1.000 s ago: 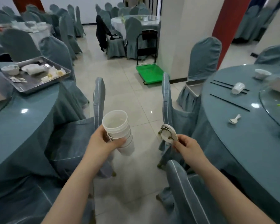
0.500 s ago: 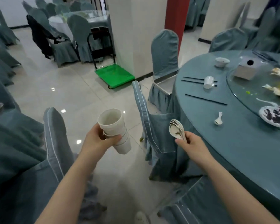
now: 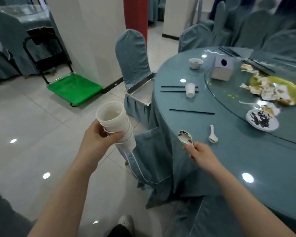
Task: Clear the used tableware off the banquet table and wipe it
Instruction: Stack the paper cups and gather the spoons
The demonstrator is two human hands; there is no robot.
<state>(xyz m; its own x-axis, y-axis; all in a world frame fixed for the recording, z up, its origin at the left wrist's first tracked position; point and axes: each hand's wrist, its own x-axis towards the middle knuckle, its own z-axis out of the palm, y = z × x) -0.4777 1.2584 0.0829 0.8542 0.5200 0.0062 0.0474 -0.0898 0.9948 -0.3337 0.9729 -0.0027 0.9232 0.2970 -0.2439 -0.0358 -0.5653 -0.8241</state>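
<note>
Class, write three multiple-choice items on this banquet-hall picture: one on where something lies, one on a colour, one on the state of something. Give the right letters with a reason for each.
1. Where does the loose white spoon lie?
A. on the tablecloth, just beyond the right hand
B. in the metal tray
C. on the floor

2. What colour is the flat trolley by the pillar?
A. red
B. green
C. grey

3. How is the single white cup on the table?
A. upright and full
B. stacked in others
C. lying on its side across the chopsticks

Answers: 1 A, the spoon rests on the cloth past the right hand, which holds a bundle of spoons. 2 B, its deck is bright green. 3 C, it lies tipped over the two black chopsticks; the stacked cups are in the left hand.
</note>
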